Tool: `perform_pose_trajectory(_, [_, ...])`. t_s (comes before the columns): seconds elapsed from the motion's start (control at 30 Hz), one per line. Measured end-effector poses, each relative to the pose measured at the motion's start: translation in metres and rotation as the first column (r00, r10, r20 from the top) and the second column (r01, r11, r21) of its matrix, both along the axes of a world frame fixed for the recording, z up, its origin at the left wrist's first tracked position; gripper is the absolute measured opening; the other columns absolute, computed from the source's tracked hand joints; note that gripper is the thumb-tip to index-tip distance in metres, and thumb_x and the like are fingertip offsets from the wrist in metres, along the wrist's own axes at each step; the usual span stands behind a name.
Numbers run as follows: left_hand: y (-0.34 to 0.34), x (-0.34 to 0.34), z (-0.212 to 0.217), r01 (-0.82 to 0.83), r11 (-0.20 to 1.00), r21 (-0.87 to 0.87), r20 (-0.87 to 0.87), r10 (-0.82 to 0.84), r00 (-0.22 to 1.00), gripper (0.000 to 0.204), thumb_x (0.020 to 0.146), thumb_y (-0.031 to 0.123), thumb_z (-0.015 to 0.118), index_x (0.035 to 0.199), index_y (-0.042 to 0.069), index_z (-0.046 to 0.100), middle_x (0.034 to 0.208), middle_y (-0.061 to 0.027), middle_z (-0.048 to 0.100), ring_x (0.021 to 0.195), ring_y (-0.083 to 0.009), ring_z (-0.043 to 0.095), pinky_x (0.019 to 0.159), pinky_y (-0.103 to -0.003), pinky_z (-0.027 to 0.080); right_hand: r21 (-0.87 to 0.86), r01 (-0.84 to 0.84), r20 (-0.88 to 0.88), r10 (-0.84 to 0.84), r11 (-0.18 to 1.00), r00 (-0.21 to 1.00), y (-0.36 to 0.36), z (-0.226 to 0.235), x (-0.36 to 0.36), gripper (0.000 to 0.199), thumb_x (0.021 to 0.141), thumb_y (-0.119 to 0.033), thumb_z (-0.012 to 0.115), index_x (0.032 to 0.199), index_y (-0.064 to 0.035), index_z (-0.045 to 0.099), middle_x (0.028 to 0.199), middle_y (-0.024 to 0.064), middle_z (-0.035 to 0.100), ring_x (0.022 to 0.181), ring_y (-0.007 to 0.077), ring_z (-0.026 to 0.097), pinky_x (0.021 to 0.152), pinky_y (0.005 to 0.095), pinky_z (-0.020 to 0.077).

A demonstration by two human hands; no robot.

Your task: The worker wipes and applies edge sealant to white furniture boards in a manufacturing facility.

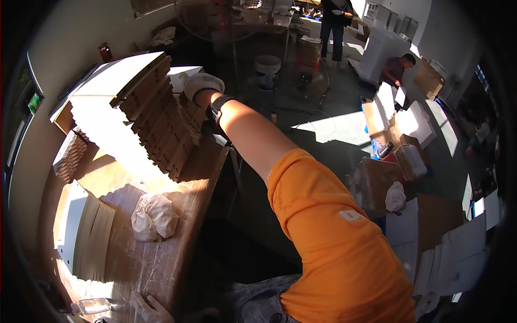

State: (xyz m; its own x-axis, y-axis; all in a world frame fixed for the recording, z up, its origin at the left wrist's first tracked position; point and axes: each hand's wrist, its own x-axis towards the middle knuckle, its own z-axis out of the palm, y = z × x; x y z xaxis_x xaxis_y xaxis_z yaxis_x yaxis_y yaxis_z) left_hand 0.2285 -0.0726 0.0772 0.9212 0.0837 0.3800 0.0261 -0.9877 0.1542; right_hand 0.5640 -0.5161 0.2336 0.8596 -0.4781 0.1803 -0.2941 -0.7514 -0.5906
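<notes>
My right arm, in an orange sleeve with a dark wristband, stretches to the far left. Its hand (203, 86), in a white glove, is at a smaller pile of white-topped boards (184, 70) beyond the tall stack. The fingers are hidden, so their grip does not show. The tall stack of white panels with brown edges (129, 72) leans unevenly on the wooden table (156, 269). Low at the bottom edge, my left hand (151, 309), also in a whitish glove, rests by the table with its fingers stretched out. It appears to hold nothing.
A crumpled white cloth (154, 217) and a shorter row of upright boards (92, 234) lie on the table. A white bucket (267, 70) stands on the floor beyond. On the right, a seated person (396, 72) handles white panels near cardboard boxes (375, 183). Another person (335, 27) stands far back.
</notes>
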Motion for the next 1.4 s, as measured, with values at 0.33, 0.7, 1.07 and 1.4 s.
perform_pose_trajectory(0.33, [0.036,-0.004,-0.045,-0.105,0.992,-0.067,-0.037,0.103,0.994,0.049,0.094,0.021,0.052,0.139,0.002,0.042,0.139,-0.0217,0.044,0.131,-0.0383,0.038,0.110,-0.045,0.030,0.235,0.062,0.297,-0.132,0.970,0.946,0.009,0.022,-0.043,0.076,0.093,-0.063,0.024,0.111,-0.0022,0.064,0.105,0.0232,0.066,0.101,0.0355,0.063,0.089,0.0425,0.0477])
perform_pose_trajectory(0.7, [0.027,0.004,-0.033,-0.137,0.973,-0.183,0.114,0.159,0.981,0.053,0.087,0.024,0.063,0.133,0.005,0.047,0.133,-0.0191,0.049,0.124,-0.0392,0.044,0.105,-0.047,0.037,-0.396,-0.904,0.422,0.906,0.160,-0.024,0.216,0.042,-0.180,0.029,0.093,-0.022,0.058,0.107,0.0033,0.060,0.110,0.0210,0.064,0.097,0.0267,0.067,0.083,0.0361,0.0541])
perform_pose_trajectory(1.07, [0.028,-0.009,-0.029,-0.099,0.957,-0.272,0.215,0.160,0.963,0.053,0.085,0.024,0.064,0.131,0.002,0.048,0.127,-0.0220,0.052,0.120,-0.0402,0.048,0.103,-0.048,0.038,-0.524,-0.837,-0.390,0.829,0.157,0.400,0.448,-0.040,-0.031,0.110,0.071,-0.072,0.060,0.148,-0.0048,0.019,0.155,0.0174,0.017,0.144,0.0330,0.012,0.118,0.0412,0.0111])
perform_pose_trajectory(1.4, [0.029,-0.001,-0.031,-0.061,0.944,-0.324,0.268,0.153,0.951,0.056,0.086,0.025,0.064,0.133,0.002,0.045,0.130,-0.0226,0.050,0.121,-0.0405,0.048,0.102,-0.046,0.040,-0.802,-0.592,-0.118,0.952,0.075,0.281,0.409,-0.085,-0.054,0.046,0.093,-0.015,0.038,0.138,-0.0032,0.040,0.142,0.0177,0.043,0.133,0.0316,0.039,0.113,0.0419,0.0267])
